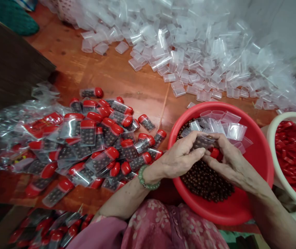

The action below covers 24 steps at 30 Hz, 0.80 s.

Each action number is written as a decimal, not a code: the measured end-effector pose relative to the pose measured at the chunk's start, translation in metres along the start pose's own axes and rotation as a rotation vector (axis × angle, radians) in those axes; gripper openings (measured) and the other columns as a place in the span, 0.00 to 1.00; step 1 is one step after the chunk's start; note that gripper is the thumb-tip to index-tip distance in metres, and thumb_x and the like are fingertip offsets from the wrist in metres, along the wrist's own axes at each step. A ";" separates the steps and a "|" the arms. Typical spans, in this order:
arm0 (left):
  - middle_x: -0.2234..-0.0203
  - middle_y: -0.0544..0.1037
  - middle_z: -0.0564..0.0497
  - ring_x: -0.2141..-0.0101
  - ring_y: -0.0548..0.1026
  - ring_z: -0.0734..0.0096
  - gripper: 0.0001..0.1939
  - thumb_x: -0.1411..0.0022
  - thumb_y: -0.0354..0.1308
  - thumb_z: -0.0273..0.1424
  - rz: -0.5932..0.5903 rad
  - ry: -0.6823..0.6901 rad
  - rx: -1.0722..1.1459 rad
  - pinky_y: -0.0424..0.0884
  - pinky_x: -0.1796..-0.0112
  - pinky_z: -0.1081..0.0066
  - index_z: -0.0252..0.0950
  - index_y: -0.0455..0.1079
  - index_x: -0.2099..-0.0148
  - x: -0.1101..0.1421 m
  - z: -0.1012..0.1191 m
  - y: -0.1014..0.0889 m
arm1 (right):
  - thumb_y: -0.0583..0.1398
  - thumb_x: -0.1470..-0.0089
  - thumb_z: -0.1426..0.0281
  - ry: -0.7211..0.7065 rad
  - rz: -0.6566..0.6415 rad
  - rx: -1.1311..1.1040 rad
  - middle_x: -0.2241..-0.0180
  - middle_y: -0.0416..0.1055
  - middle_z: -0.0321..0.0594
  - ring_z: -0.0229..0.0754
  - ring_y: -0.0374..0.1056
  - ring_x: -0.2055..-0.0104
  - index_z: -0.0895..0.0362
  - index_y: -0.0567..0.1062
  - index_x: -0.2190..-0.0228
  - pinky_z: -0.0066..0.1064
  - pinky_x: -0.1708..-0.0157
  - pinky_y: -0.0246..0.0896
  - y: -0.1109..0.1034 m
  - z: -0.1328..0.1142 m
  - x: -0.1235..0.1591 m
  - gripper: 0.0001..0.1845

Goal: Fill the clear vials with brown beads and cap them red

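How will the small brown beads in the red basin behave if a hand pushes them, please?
The brown beads look round and smooth, so they will probably roll apart easily. The curved wall of the red basin would likely keep most of them inside. Each one is small, so probably feels light.

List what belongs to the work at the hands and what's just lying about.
Work: left hand, right hand, bead-filled clear plastic sleeve, red cap, brown beads, red basin, white basin of red caps, capped bead sleeves.
Lying about: green cloth, thin wooden stick, dark board.
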<state>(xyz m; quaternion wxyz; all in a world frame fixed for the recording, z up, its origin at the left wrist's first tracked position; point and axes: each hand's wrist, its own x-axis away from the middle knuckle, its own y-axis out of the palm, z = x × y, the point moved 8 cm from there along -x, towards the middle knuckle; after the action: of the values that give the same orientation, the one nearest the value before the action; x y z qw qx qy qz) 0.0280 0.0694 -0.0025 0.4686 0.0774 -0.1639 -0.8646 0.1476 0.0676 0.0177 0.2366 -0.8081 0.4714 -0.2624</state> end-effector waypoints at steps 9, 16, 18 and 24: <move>0.49 0.79 0.40 0.51 0.80 0.63 0.18 0.33 0.61 0.33 -0.101 -0.108 0.645 0.76 0.52 0.69 0.35 0.71 0.43 -0.001 -0.011 0.001 | 0.61 0.38 0.67 -0.054 0.217 -0.098 0.74 0.63 0.29 0.33 0.58 0.77 0.47 0.69 0.49 0.24 0.80 0.53 -0.049 0.004 -0.001 0.16; 0.65 0.83 0.41 0.64 0.82 0.65 0.22 0.36 0.63 0.45 -0.111 -0.094 0.684 0.79 0.61 0.71 0.29 0.75 0.52 -0.003 -0.008 0.001 | 0.67 0.43 0.68 -0.365 0.033 0.011 0.62 0.78 0.34 0.38 0.74 0.64 0.44 0.77 0.48 0.30 0.63 0.70 -0.042 -0.034 -0.019 0.21; 0.68 0.82 0.42 0.66 0.82 0.66 0.24 0.37 0.64 0.47 -0.101 -0.105 0.665 0.78 0.63 0.72 0.29 0.75 0.53 -0.003 -0.009 0.001 | 0.67 0.43 0.67 -0.380 0.020 0.019 0.63 0.79 0.34 0.39 0.75 0.64 0.45 0.78 0.52 0.30 0.63 0.70 -0.039 -0.036 -0.021 0.16; 0.70 0.82 0.45 0.70 0.80 0.72 0.24 0.38 0.66 0.45 -0.092 -0.157 0.628 0.76 0.65 0.76 0.29 0.75 0.50 -0.001 -0.013 0.001 | 0.68 0.45 0.67 -0.311 0.025 -0.019 0.75 0.71 0.30 0.33 0.66 0.75 0.51 0.76 0.65 0.25 0.75 0.62 -0.036 -0.029 -0.023 0.06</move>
<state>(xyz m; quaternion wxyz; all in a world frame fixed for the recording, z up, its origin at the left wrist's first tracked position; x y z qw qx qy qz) 0.0333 0.0670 -0.0140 0.3684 0.1586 -0.4542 -0.7955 0.1427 0.0997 0.0575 0.3025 -0.8352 0.4415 -0.1269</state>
